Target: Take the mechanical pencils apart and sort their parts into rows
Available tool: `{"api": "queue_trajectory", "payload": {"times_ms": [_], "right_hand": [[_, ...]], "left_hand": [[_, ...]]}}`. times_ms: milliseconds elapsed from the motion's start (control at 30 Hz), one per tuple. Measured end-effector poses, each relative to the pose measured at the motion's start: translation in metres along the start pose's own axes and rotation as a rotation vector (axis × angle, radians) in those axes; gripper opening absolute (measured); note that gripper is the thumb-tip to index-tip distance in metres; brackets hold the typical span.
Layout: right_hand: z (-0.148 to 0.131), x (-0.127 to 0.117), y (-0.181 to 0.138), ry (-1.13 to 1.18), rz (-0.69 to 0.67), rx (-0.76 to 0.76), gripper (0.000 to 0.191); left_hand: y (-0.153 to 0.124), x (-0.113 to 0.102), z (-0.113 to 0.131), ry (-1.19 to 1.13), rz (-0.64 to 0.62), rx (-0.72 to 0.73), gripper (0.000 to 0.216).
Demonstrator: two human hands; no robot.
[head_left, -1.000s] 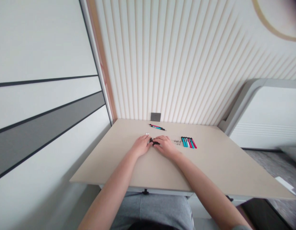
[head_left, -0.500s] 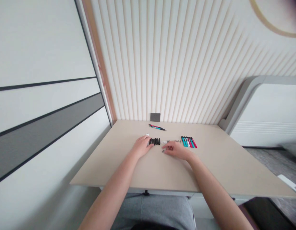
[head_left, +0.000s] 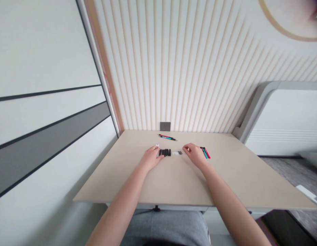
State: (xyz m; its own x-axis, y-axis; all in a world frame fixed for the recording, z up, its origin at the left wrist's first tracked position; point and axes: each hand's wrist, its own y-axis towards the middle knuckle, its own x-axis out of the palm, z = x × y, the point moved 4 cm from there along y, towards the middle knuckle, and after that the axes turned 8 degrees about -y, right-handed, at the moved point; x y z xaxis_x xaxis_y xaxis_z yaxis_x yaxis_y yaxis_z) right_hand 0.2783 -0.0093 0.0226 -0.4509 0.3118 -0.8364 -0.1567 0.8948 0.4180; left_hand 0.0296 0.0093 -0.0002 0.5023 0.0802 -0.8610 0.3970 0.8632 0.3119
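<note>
My left hand [head_left: 151, 157] rests on the beige table [head_left: 173, 177], fingers curled loosely, its fingertips touching the left end of a row of small black pieces [head_left: 165, 152]. Small white and grey parts [head_left: 176, 153] lie just right of that row. My right hand [head_left: 194, 152] hovers farther right, thumb and forefinger pinched together; what they hold is too small to name. It covers part of a group of teal and red pens [head_left: 206, 152]. A tiny white part [head_left: 157, 146] lies by my left fingers.
A pair of pens, red and teal, [head_left: 167, 137] lies near the back edge under a grey wall socket [head_left: 164, 126]. A ribbed wall stands behind the table, a white and grey panel at left, a white padded furniture piece [head_left: 284, 119] at right.
My right hand left the black pieces, swept right across the small parts and now sits pinched over the coloured pens. My left hand stayed by the black row.
</note>
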Motion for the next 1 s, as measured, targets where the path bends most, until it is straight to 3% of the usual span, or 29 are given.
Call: {"api": "queue_trajectory", "payload": {"times_ms": [400,767,1000], "right_hand": [[-0.014,0.017,0.007,-0.470,-0.134,0.007,0.026],[-0.021,0.022,0.006,-0.532,-0.167,0.009,0.031],[-0.019,0.017,0.003,-0.523,-0.133,0.060,0.034]], "left_hand": [[0.004,-0.004,-0.002,-0.023,-0.007,-0.059,0.030],[0.003,-0.003,-0.001,-0.010,0.007,-0.016,0.026],[0.000,-0.007,0.006,-0.060,0.051,0.035,0.048]]}}
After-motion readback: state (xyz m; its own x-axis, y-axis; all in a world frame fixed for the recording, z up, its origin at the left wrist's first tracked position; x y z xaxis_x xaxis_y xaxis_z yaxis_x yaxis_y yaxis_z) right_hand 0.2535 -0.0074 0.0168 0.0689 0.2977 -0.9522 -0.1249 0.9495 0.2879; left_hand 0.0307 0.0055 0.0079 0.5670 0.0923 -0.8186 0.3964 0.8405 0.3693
